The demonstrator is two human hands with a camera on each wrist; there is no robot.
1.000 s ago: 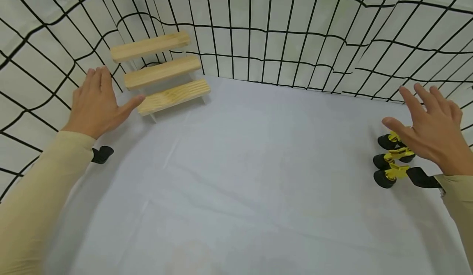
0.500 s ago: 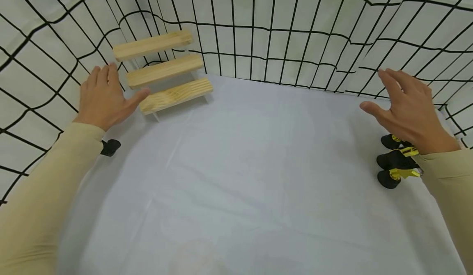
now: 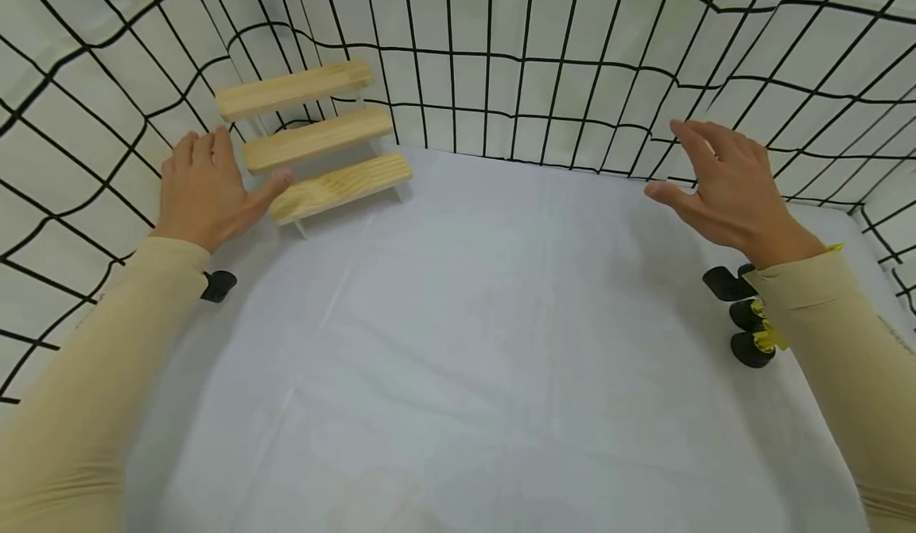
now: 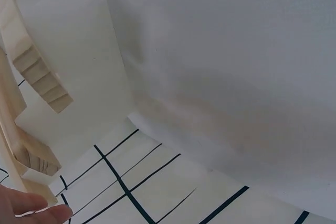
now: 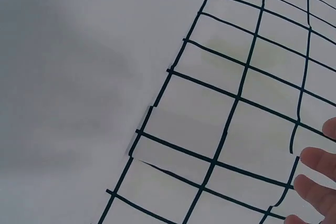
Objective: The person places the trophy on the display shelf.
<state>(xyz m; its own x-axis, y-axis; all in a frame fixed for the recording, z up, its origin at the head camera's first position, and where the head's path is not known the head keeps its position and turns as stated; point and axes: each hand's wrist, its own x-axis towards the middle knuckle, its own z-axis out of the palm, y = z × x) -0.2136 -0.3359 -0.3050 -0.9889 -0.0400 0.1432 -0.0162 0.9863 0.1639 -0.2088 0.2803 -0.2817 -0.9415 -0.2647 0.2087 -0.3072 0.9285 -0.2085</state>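
My left hand (image 3: 207, 191) is beside the left end of a small three-tier stand with pale wooden boards (image 3: 318, 139). Its fingers are extended and its thumb points toward the boards; whether it touches them I cannot tell. The left wrist view shows a few of its fingertips (image 4: 34, 211) close to the board ends (image 4: 39, 158). On the other side, my right hand (image 3: 730, 191) hovers over the white surface with relaxed fingers and holds nothing. Several yellow-and-black objects with rounded black ends (image 3: 751, 350) sit under the right forearm, partly hidden by the sleeve.
A white sheet (image 3: 487, 318) covers the work surface. White walls with a black grid pattern (image 3: 487, 56) close off the back and sides. Small black pieces stick out at the left wrist (image 3: 218, 286) and the right wrist (image 3: 724, 284).
My right hand has moved left, away from above the yellow-and-black objects, and its sleeve now covers more of them. My left hand has shifted slightly right, nearer the wooden stand.
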